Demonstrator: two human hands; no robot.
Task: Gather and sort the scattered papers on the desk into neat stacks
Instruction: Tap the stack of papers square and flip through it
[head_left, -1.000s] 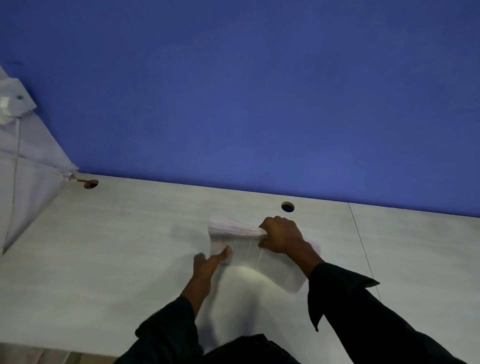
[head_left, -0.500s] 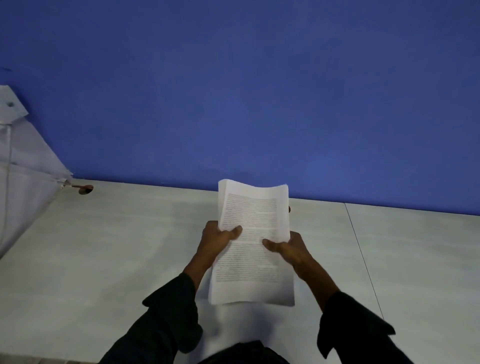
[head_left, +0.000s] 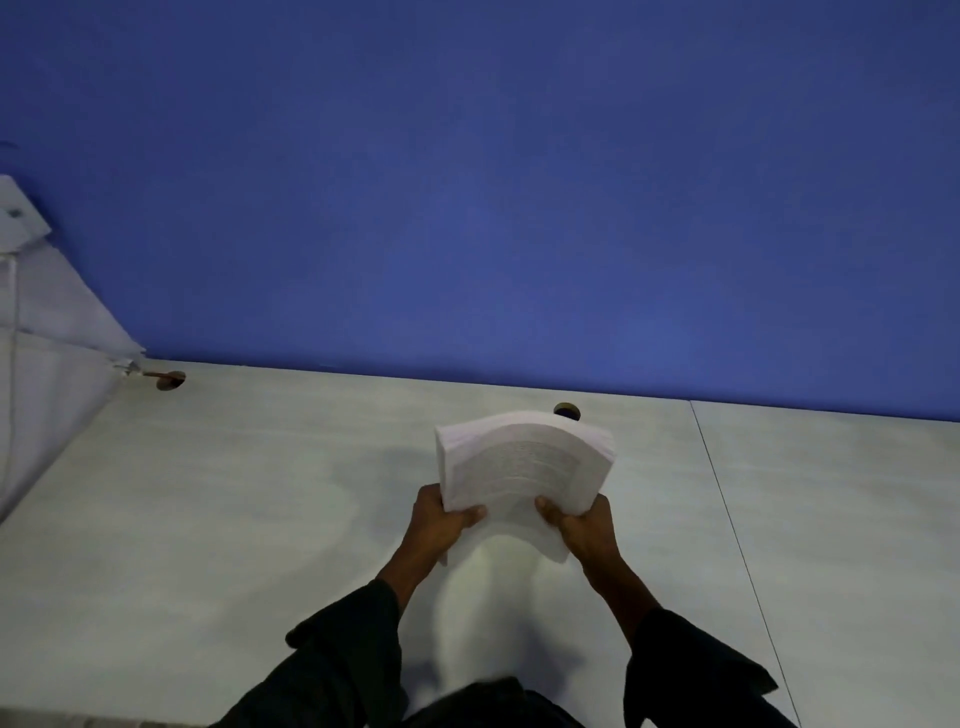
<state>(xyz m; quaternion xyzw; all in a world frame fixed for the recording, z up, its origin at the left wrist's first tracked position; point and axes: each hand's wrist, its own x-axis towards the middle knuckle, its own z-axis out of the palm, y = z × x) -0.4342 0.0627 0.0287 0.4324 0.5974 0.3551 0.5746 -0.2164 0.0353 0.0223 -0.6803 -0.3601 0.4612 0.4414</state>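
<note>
A thick stack of white printed papers (head_left: 524, 462) is held above the pale desk (head_left: 234, 493), bowed upward in an arch with its top edge fanned. My left hand (head_left: 436, 525) grips the stack's lower left edge, thumb on top. My right hand (head_left: 587, 525) grips its lower right edge, thumb on top as well. The stack's lower corners hang below both hands. No other loose sheets show on the desk.
A blue wall (head_left: 519, 208) rises behind the desk. A cable hole (head_left: 567, 410) sits just behind the stack and another hole (head_left: 169, 380) lies at the far left. A white panel (head_left: 47, 332) stands at the left edge. A seam (head_left: 727, 519) runs down the desk on the right.
The stack was gathered off the desk, raised upright in both hands, and now is tipped forward and bent into an arch. Both hands slid down to its lower edge.
</note>
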